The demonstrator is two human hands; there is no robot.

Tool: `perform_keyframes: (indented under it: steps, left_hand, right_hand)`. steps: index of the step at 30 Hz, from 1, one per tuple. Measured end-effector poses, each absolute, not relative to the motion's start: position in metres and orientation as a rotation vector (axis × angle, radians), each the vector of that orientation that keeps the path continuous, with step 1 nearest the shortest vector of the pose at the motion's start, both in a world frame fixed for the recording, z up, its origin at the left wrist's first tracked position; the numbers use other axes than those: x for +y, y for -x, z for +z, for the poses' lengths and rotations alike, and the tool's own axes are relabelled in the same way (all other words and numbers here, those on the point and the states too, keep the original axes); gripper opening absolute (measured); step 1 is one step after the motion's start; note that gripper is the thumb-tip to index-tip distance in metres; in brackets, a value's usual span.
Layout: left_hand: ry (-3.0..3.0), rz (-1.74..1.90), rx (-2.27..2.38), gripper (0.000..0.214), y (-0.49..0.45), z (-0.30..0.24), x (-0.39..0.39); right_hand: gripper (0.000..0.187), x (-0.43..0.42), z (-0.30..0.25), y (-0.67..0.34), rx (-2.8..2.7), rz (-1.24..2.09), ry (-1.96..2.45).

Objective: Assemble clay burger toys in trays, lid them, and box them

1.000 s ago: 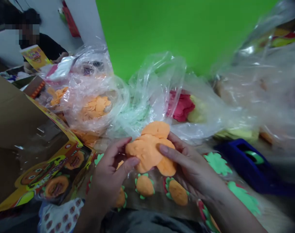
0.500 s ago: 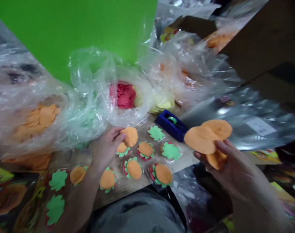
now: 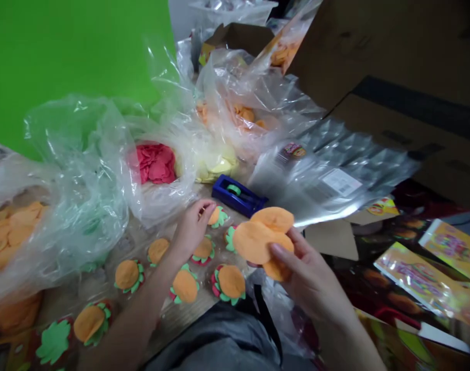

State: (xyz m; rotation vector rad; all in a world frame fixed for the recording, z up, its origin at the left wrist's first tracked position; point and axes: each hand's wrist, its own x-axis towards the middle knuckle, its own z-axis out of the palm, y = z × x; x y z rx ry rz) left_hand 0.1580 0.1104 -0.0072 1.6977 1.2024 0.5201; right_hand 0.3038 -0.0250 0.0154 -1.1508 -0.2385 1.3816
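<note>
My right hand point(image 3: 308, 278) is closed on a small fan of orange foam discs point(image 3: 260, 239), held above the table edge. My left hand point(image 3: 191, 229) reaches forward and its fingertips press an orange disc point(image 3: 214, 215) onto a green leaf shape near the blue tape dispenser point(image 3: 238, 195). Several stacks of green and red shapes topped with orange discs point(image 3: 185, 286) lie in rows on the wooden table point(image 3: 180, 317) around my left wrist.
Clear plastic bags hold red pieces point(image 3: 154, 163), yellow pieces point(image 3: 216, 167) and orange pieces point(image 3: 11, 232). A green board point(image 3: 65, 56) stands behind. Cardboard boxes point(image 3: 393, 56) rise at the right, with printed yellow packages point(image 3: 423, 281) and a shiny plastic sheet point(image 3: 335, 178) below.
My view swung right. The hands, together on the orange bundle a second ago, parted: the left carried one disc down onto the table shapes, while the right kept the remaining discs.
</note>
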Motion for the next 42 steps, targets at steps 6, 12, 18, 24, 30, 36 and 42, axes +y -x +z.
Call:
perform_keyframes:
  steps: [6, 12, 18, 24, 30, 36, 42]
  left_hand:
    - [-1.261, 0.369, 0.897, 0.023, -0.140, 0.047, 0.075]
    - [-1.698, 0.820, 1.055, 0.013, -0.126, 0.043, 0.062]
    - [-2.231, 0.976, 0.771, 0.035, -0.117, 0.038, 0.048]
    - [-1.605, 0.818, 0.900, 0.020, -0.124, 0.037, 0.044]
    - [-1.321, 0.557, 1.006, 0.023, -0.165, -0.001, 0.072]
    - [-1.889, 0.322, 0.899, 0.023, -0.188, -0.047, 0.069]
    - [-1.805, 0.492, 1.021, 0.030, -0.173, -0.004, 0.070]
  right_hand:
    - [0.043, -0.016, 0.014, -0.285, -0.339, 1.499, 0.970]
    - [0.032, -0.014, 0.016, -0.286, -0.224, 1.505, 0.938]
    - [0.040, -0.021, 0.025, -0.284, -0.228, 1.582, 0.885]
    - [0.039, -0.024, 0.026, -0.285, -0.308, 1.511, 0.943]
    - [0.035, -0.028, 0.017, -0.325, -0.142, 0.987, 1.181]
    - [0.032, -0.035, 0.017, -0.336, -0.148, 0.973, 1.211]
    - [0.035, -0.034, 0.026, -0.308, -0.277, 1.352, 1.100]
